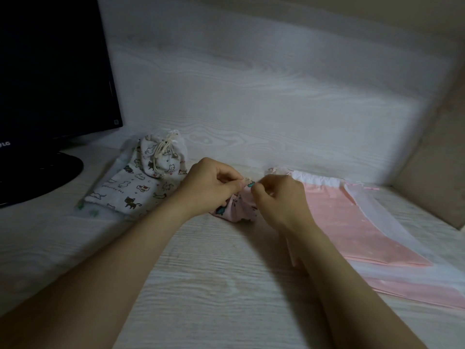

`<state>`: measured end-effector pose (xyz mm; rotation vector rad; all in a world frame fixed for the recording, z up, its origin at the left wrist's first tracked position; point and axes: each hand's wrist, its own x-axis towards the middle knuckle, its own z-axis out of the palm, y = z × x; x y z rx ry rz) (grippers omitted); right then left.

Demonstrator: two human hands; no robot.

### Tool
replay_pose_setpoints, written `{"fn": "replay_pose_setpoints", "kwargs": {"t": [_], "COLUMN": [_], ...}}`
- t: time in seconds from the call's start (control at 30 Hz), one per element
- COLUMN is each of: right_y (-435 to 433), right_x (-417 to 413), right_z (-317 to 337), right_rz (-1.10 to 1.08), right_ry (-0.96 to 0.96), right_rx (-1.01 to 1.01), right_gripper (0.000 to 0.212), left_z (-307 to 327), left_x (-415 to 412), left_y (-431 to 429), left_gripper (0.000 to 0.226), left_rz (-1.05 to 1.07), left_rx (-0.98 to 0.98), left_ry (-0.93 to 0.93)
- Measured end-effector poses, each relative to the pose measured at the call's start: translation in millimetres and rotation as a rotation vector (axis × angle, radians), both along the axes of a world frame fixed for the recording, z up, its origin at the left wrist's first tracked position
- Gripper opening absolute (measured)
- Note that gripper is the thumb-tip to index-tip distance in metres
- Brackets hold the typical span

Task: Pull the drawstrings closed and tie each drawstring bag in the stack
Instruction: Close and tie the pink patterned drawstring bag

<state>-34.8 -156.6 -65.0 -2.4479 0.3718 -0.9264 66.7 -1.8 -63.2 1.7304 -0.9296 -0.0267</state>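
Two hands (208, 183) (279, 197); two cat-print bags (161, 157) (125, 192); one pink printed bag (234, 210); one monitor (50, 71); stacked pink bags (352, 222) uncountable.

Both hands meet over a small pink printed bag (235, 210) lying bunched on the pale wood-grain table (201, 285). The left hand (211, 188) pinches the bag's gathered top, and the right hand (279, 197) pinches just beside it, fingertips nearly touching. To the left sits a pile of white cat-print bags (130, 190), the top one (161, 157) cinched with a knotted cord. To the right lie flat pink bags (352, 230) with white tops, overlapping. A dark monitor (50, 71) stands at far left
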Motion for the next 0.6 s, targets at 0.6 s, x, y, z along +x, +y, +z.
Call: {"fn": "replay_pose_setpoints", "kwargs": {"t": [0.6], "right_y": [2], "right_x": [-5], "right_z": [11], "right_rz": [0.277], "right_ry": [-0.052], "right_rx": [0.885], "right_gripper": [0.03], "left_z": [3], "left_x": [-6], "left_y": [6], "left_gripper": [0.018], "left_rz": [-0.07], "left_rx": [0.394], "left_ry": [-0.36]}}
